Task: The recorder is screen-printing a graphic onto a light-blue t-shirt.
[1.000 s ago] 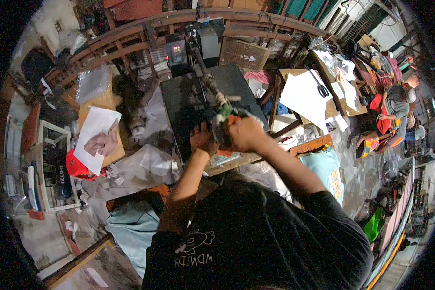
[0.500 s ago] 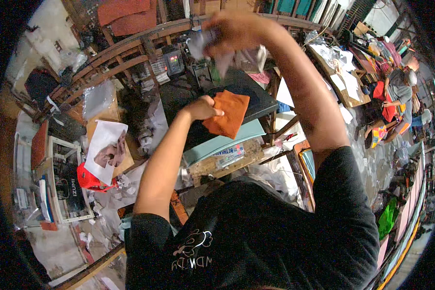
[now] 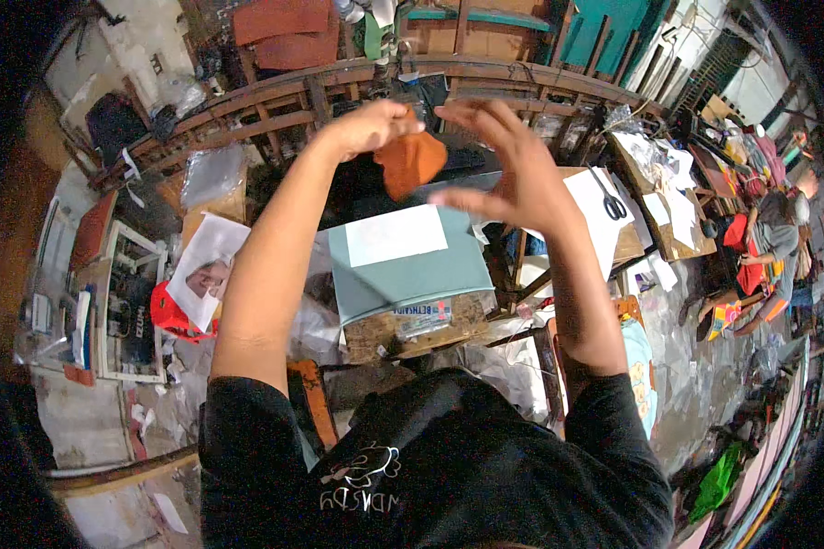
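My left hand point(image 3: 368, 130) pinches a folded orange cloth point(image 3: 414, 165) at its upper left and holds it above the work surface. Across from it, my right hand point(image 3: 515, 174) is raised with fingers and thumb spread, close to the cloth's right side and with nothing in it. Below both hands lies a grey-green fabric piece point(image 3: 412, 279), draped toward the near edge. A white paper sheet point(image 3: 395, 236) rests flat on its far half. Behind the hands and the cloth is a dark flat surface point(image 3: 343, 188), partly hidden.
Scissors point(image 3: 612, 203) lie on white paper at the right. A wooden bench point(image 3: 421, 340) stands under the fabric's near edge. At the left are a printed sheet point(image 3: 201, 265) and a red bag-like item point(image 3: 176, 316). A wooden railing point(image 3: 265, 114) runs behind; people work far right.
My right hand has come down from above the far side, no longer with the pale blurred item. My left hand has moved the orange cloth farther away. The white sheet on the fabric now shows.
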{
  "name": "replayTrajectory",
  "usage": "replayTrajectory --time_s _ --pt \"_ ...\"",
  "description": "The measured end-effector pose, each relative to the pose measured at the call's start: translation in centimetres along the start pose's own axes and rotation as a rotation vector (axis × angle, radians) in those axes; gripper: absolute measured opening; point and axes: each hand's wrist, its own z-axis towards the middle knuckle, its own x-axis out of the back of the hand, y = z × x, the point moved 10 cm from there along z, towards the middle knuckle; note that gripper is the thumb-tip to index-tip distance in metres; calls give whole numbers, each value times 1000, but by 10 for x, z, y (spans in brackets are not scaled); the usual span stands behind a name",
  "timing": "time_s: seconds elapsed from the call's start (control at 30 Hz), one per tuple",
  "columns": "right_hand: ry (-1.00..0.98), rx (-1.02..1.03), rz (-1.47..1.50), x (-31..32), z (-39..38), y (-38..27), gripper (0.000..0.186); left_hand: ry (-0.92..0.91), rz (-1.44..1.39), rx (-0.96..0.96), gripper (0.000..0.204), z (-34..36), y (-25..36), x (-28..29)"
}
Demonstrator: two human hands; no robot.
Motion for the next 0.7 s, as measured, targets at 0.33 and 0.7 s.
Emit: replayTrajectory --time_s 0.33,0.7 --pt "213 217 77 -38 -112 6 61 159 -1030 -16 22 -130 75 -121" --pt "-141 -1248 1011 -295 -322 150 45 569 -1196 595 36 -493 -269 -469"
